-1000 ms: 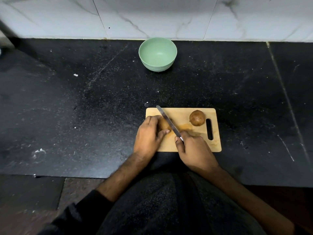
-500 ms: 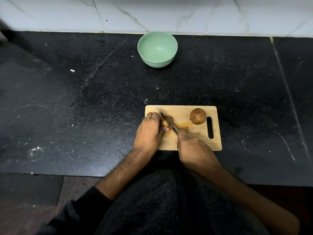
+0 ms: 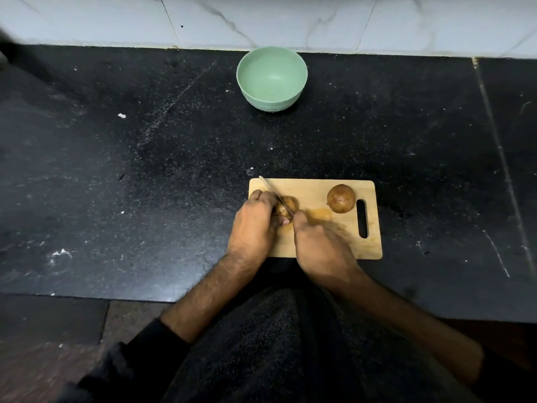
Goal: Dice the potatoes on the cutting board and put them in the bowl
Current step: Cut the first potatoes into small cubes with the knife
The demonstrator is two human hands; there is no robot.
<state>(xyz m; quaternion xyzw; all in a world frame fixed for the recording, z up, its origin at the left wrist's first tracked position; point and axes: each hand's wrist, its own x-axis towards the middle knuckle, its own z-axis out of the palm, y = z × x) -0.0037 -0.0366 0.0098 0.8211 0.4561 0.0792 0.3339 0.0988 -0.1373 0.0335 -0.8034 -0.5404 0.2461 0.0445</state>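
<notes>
A wooden cutting board (image 3: 319, 242) lies near the counter's front edge. On its left part sits a small brown potato (image 3: 287, 205), held by the curled fingers of my left hand (image 3: 255, 225). My right hand (image 3: 319, 251) grips a knife (image 3: 268, 188) whose blade runs diagonally across this potato, its tip past the board's far left corner. A second, whole potato (image 3: 341, 198) rests at the board's right, beside the handle slot. An empty green bowl (image 3: 271, 78) stands at the back of the counter, near the wall.
The black stone counter (image 3: 145, 170) spreads wide to the left and right of the board, with a few white crumbs on it. A white marble-tiled wall (image 3: 290, 18) closes the back. My dark clothing fills the bottom of the view.
The knife blade has come down from above the potato into it, and my right hand has slid forward and left. My left hand keeps hold of the potato.
</notes>
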